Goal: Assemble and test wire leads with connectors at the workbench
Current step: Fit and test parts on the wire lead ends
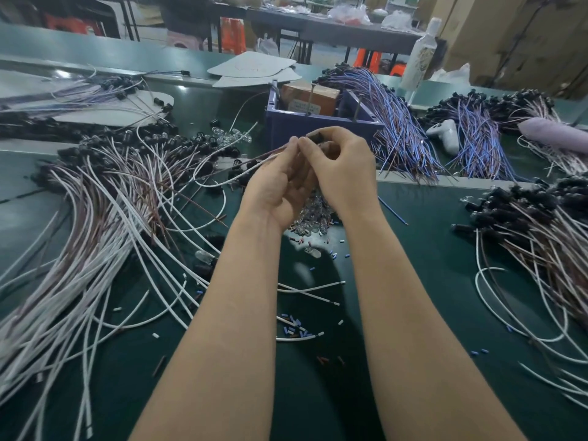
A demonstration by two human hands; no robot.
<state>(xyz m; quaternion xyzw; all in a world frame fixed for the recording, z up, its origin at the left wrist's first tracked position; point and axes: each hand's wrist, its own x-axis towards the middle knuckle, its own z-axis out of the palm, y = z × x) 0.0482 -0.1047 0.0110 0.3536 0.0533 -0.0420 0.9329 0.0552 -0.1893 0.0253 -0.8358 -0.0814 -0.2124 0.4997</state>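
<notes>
Both hands are raised together over the middle of the green bench. My left hand (280, 186) pinches the ends of a white and brown wire lead (219, 167) that loops away to the left. My right hand (340, 167) pinches a small black connector (315, 136) at the lead's tip, its fingertips touching those of the left. Beneath the hands lies a heap of small clear bulbs (313, 214), partly hidden.
A large fan of white and brown leads (105, 224) covers the left side. Similar leads with black caps (541, 237) lie right. A blue bin (318, 119) stands behind the hands, with blue wire bundles (401, 128) beside it. Small cut sleeves (296, 327) litter the mat.
</notes>
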